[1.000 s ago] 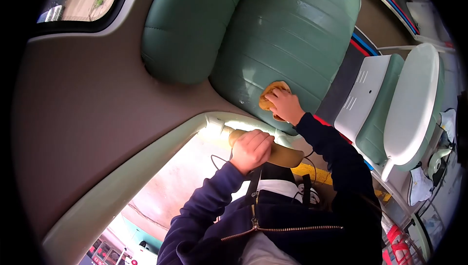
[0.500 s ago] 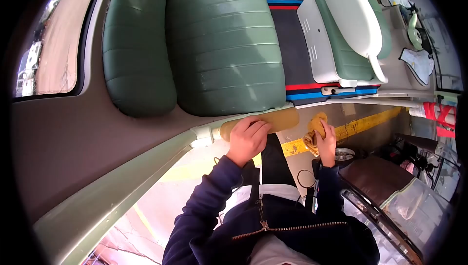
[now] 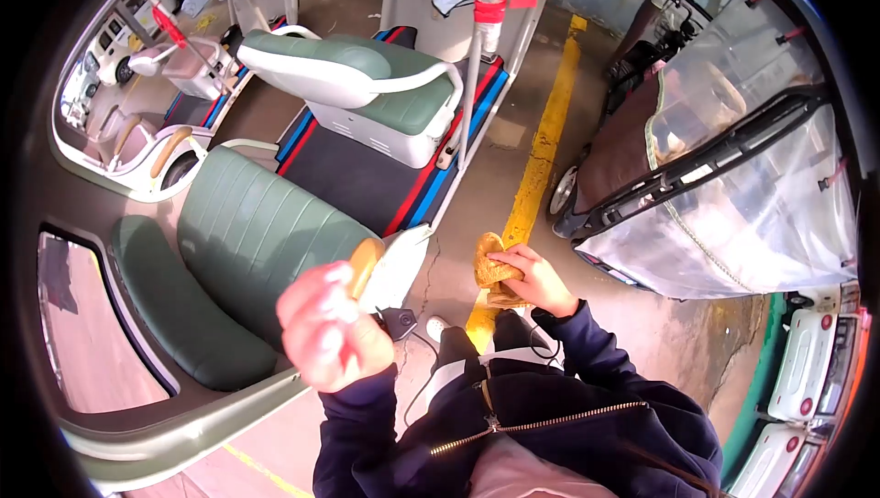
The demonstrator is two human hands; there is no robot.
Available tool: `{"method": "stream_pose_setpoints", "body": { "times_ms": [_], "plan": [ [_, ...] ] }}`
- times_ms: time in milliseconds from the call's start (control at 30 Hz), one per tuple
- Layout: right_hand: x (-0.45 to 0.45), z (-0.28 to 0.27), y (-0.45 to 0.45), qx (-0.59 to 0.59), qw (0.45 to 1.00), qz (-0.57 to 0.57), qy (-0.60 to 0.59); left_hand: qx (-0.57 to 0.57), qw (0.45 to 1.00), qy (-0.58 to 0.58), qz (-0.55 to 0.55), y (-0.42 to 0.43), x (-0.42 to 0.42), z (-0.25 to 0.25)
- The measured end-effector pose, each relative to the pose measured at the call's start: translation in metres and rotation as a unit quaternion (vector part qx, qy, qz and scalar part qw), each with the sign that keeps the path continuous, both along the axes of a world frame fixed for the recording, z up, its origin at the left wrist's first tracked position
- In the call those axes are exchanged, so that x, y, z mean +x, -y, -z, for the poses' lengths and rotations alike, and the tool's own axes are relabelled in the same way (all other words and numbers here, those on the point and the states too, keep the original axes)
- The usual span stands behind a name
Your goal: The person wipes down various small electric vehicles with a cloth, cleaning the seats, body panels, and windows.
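My right hand [image 3: 541,283] grips a crumpled yellow-brown cloth [image 3: 493,262] above the yellow floor line. My left hand [image 3: 335,328] is raised in front of the green padded seat [image 3: 266,214]. Its fingers look bent, but blur and glare hide whether they hold anything. Just beyond it shows the end of a tan armrest [image 3: 367,264], partly covered by the hand; I cannot tell whether they touch. Beside the left wrist is a small black device [image 3: 398,322] with a cable.
A second green seat with a white frame [image 3: 339,76] stands farther in on the dark floor mat [image 3: 357,168]. A white pole [image 3: 472,95] wrapped in red rises at the vehicle's edge. To the right is a three-wheeler with a clear plastic cover [image 3: 715,214].
My left hand has come off the tan armrest and up toward the camera. The view has turned, showing more of the vehicle and the right side. The cloth stays in my right hand.
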State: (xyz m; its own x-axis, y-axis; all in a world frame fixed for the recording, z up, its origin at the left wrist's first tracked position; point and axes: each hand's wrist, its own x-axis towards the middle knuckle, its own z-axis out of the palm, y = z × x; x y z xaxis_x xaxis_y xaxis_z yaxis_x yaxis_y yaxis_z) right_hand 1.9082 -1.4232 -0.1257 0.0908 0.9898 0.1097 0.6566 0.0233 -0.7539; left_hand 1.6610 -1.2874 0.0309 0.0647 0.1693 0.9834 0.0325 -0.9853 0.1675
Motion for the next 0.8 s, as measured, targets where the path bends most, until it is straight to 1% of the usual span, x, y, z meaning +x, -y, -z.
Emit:
{"method": "stream_pose_setpoints", "body": {
  "times_ms": [33,133,233,300,367,467,533,600,633,700,733,767,800],
  "plan": [
    [0.006,-0.001,0.012,0.008,1.0,0.017,-0.003,0.043,0.998,0.045,0.025,-0.005,0.004,-0.029],
    [0.027,-0.005,0.051,0.017,0.999,0.048,0.0,0.139,0.968,0.126,0.169,0.004,0.028,-0.102],
    [0.047,-0.003,0.091,0.013,0.997,0.065,0.031,0.172,0.917,0.153,0.326,0.031,0.07,-0.152],
    [0.067,-0.005,0.12,0.003,0.996,0.079,0.028,0.171,0.889,0.161,0.393,0.05,0.098,-0.171],
    [0.088,-0.005,0.143,0.005,0.995,0.099,0.029,0.158,0.867,0.166,0.442,0.066,0.129,-0.181],
    [0.11,-0.001,0.186,0.022,0.983,0.179,0.042,0.129,0.84,0.172,0.498,0.085,0.174,-0.182],
    [0.137,-0.005,0.204,0.001,0.97,0.241,0.037,0.121,0.815,0.184,0.536,0.094,0.207,-0.181],
    [0.155,-0.001,0.225,-0.002,0.964,0.264,0.037,0.119,0.786,0.2,0.572,0.104,0.239,-0.176],
    [0.158,0.006,0.238,0.016,0.962,0.27,0.046,0.123,0.77,0.21,0.59,0.109,0.254,-0.172],
    [0.193,0.004,0.255,0.029,0.957,0.281,0.069,0.125,0.735,0.229,0.626,0.122,0.288,-0.16],
    [0.185,0.003,0.267,0.023,0.952,0.3,0.056,0.11,0.721,0.222,0.647,0.13,0.307,-0.157],
    [0.189,0.002,0.278,-0.002,0.944,0.325,0.061,0.097,0.71,0.216,0.663,0.139,0.325,-0.155],
    [0.193,0.006,0.289,-0.002,0.939,0.338,0.067,0.081,0.694,0.205,0.685,0.145,0.343,-0.155]
  ]
}}
